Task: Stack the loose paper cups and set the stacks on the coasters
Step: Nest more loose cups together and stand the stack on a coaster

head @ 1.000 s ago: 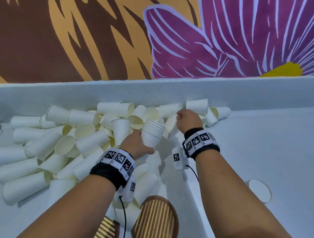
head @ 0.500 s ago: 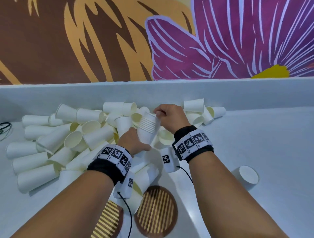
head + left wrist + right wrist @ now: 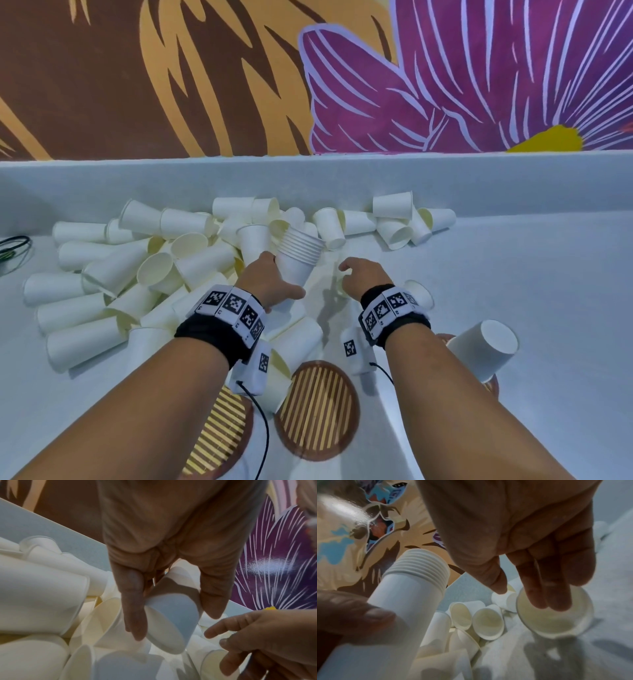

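Note:
My left hand (image 3: 275, 279) grips a tall stack of nested white paper cups (image 3: 297, 255) by its lower part, tilted with the rims up and to the right. In the left wrist view, fingers and thumb of that hand (image 3: 173, 609) wrap the stack's base (image 3: 171, 623). My right hand (image 3: 349, 272) hovers low to the right of the stack, holding nothing. In the right wrist view, its straight fingers (image 3: 553, 599) reach over the mouth of a single upright cup (image 3: 556, 622). Two round striped coasters (image 3: 317, 411) (image 3: 219, 431) lie near me.
A big heap of loose cups (image 3: 113, 274) covers the left and back of the white table (image 3: 548, 274). An upturned cup (image 3: 483, 349) stands at the right on a brown coaster edge (image 3: 493, 387). A low white wall (image 3: 308, 181) runs behind. A dark cable (image 3: 13, 246) lies far left.
My right hand pushed a cup onto the stack's top, then let go and dropped down and right toward the table. The left hand keeps holding the stack.

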Action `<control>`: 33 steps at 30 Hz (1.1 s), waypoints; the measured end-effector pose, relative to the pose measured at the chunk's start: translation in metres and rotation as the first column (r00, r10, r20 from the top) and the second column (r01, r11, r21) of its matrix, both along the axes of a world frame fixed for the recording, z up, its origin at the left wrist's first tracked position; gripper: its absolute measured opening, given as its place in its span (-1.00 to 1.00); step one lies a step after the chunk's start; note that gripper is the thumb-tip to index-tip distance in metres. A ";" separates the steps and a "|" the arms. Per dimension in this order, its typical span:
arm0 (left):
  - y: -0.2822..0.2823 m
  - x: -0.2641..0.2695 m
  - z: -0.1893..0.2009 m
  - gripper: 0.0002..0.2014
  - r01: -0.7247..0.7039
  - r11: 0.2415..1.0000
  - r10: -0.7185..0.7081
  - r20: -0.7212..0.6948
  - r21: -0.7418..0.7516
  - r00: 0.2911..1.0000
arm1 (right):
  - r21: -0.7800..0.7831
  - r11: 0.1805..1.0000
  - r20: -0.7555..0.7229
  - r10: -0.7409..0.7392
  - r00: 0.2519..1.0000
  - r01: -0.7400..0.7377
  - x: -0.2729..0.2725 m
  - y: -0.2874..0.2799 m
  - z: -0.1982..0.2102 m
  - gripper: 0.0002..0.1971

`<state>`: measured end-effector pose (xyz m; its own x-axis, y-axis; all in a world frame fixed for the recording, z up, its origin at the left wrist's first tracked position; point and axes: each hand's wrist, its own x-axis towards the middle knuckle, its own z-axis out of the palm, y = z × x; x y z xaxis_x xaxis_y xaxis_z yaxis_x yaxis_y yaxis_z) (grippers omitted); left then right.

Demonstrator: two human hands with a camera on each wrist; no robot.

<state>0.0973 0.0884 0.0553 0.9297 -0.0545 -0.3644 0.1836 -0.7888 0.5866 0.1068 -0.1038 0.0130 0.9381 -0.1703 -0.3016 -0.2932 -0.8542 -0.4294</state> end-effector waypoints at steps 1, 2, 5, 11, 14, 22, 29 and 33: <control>0.000 -0.001 -0.001 -0.31 0.006 1.000 -0.006 -0.001 0.002 1.000 | 0.038 0.999 -0.011 -0.015 1.000 0.016 -0.001 0.001 -0.005 -0.54; -0.001 -0.002 -0.002 -0.31 0.011 1.000 -0.011 0.000 0.006 1.000 | 0.073 0.997 -0.030 -0.027 0.999 0.029 -0.001 0.003 -0.009 -0.50; 0.000 -0.004 -0.004 -0.30 0.022 1.000 -0.022 0.012 0.022 1.000 | 0.093 0.996 -0.095 -0.001 0.995 0.010 0.000 0.009 -0.020 -0.42; 0.003 -0.003 -0.009 -0.28 0.034 0.999 -0.035 0.035 0.031 0.999 | 0.133 0.991 -0.010 -0.017 1.000 0.018 0.004 0.008 -0.029 -0.43; 0.003 -0.003 -0.009 -0.26 0.033 0.999 -0.034 0.037 0.025 0.999 | 0.108 0.992 0.072 -0.065 0.995 0.057 0.008 0.006 -0.026 -0.48; -0.004 -0.001 -0.009 -0.24 0.099 0.991 -0.099 -0.007 0.092 0.995 | 0.252 0.948 0.523 -0.302 0.797 0.194 0.010 -0.006 0.030 -0.72; -0.021 -0.004 -0.006 -0.30 0.175 0.982 -0.176 0.008 0.074 0.984 | 0.248 0.969 0.705 -0.192 0.682 0.017 0.001 -0.001 0.078 -0.77; -0.026 -0.001 -0.005 -0.20 0.161 0.987 -0.163 0.086 0.022 0.983 | 0.287 0.946 0.634 -0.069 0.770 -0.151 -0.005 0.013 0.072 -0.82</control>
<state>0.0963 0.0622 0.0498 0.9373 -0.2024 -0.2837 0.0011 -0.8124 0.5831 0.1014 -0.0912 0.0850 0.9351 -0.1307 0.3294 0.1694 -0.6515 -0.7395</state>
